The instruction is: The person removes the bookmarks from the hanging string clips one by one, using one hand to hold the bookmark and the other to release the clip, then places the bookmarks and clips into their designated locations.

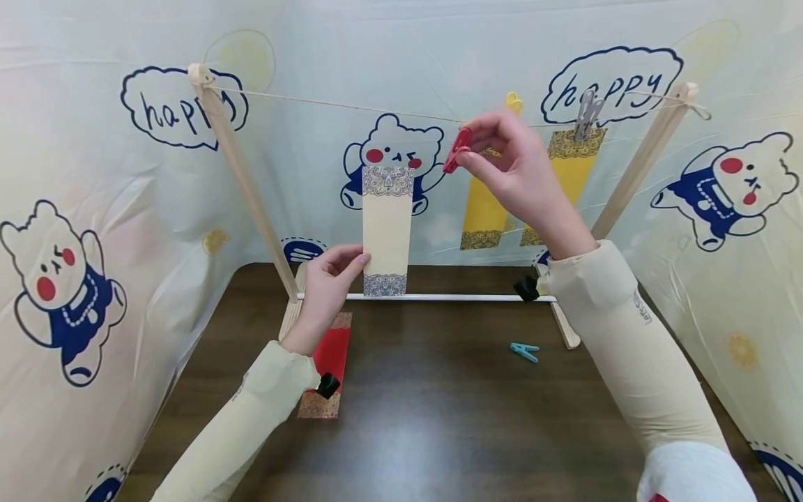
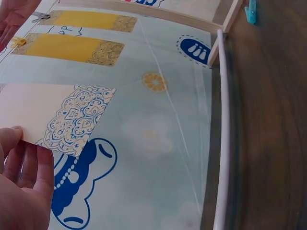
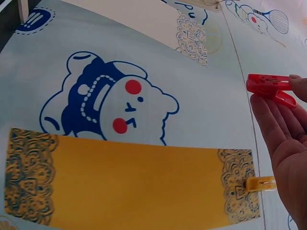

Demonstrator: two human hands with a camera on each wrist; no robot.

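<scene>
My left hand (image 1: 327, 289) pinches a cream paper strip (image 1: 387, 230) by its left edge, near the lower end. The strip hangs upright below the string (image 1: 339, 106), with a blue lace pattern at both ends. In the left wrist view the thumb and fingers hold its edge beside the patterned end (image 2: 79, 117). My right hand (image 1: 517, 174) pinches a red clothespin (image 1: 457, 150) close to the string, right of and above the strip. The right wrist view shows the red clothespin (image 3: 271, 88) between thumb and fingertips.
Two yellow strips hang from the string, held by a yellow clothespin (image 1: 514, 102) and a grey clothespin (image 1: 588, 113). Wooden posts (image 1: 241, 174) carry the string, with a white rod (image 1: 439, 298) low between them. On the table lie a red strip (image 1: 329, 362) and a blue clothespin (image 1: 523, 351).
</scene>
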